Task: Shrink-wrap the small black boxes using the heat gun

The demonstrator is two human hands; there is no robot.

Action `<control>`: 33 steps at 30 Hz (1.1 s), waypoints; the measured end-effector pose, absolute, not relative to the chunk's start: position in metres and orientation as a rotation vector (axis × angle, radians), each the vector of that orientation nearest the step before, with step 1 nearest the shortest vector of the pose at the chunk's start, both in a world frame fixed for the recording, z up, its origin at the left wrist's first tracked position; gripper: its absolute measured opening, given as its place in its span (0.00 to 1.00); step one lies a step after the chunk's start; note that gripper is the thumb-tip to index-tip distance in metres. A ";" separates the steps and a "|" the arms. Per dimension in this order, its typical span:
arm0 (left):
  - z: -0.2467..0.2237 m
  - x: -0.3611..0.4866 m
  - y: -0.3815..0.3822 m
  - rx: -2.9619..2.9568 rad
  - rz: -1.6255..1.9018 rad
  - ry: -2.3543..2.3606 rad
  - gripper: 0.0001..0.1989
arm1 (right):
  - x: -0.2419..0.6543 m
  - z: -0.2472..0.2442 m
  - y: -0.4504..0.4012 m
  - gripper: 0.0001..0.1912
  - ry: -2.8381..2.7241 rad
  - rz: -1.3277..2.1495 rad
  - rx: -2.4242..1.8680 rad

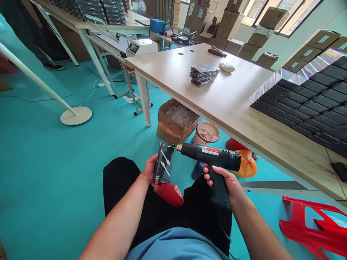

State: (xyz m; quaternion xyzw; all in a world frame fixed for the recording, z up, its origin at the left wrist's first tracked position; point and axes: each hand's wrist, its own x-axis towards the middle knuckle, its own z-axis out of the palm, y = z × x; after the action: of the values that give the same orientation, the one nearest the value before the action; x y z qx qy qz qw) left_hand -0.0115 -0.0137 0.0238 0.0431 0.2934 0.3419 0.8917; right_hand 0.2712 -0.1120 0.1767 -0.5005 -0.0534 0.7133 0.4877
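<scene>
In my left hand (150, 168) is a slim black cable box (164, 164) with red corners and a picture of white cable plugs. It is held upright above my lap, gripped by its left side. My right hand (222, 179) wraps round the handle of a black heat gun (208, 153) with a red and white label. The heat gun's brass nozzle points left at the upper right edge of the box, a small gap away. Whether the heat gun is running cannot be seen.
A wooden-topped table (173, 61) carries a small stack of wrapped boxes (204, 74) and, at right, a large block of black boxes (311, 101). Below stand a carton of clear plastic (176, 121) and a basket (206, 133). A red stool (311, 224) is at lower right.
</scene>
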 end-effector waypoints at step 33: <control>0.026 -0.003 -0.014 0.065 0.728 0.777 0.20 | 0.225 0.242 -0.102 0.06 -1.544 2.043 -1.548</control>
State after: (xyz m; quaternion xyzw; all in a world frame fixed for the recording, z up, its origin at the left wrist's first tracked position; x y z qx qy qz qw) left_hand -0.0027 -0.0143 0.0264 0.0308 0.3704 0.3470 0.8611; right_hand 0.2249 -0.1020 0.2420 -0.5160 -0.5145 0.6808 0.0747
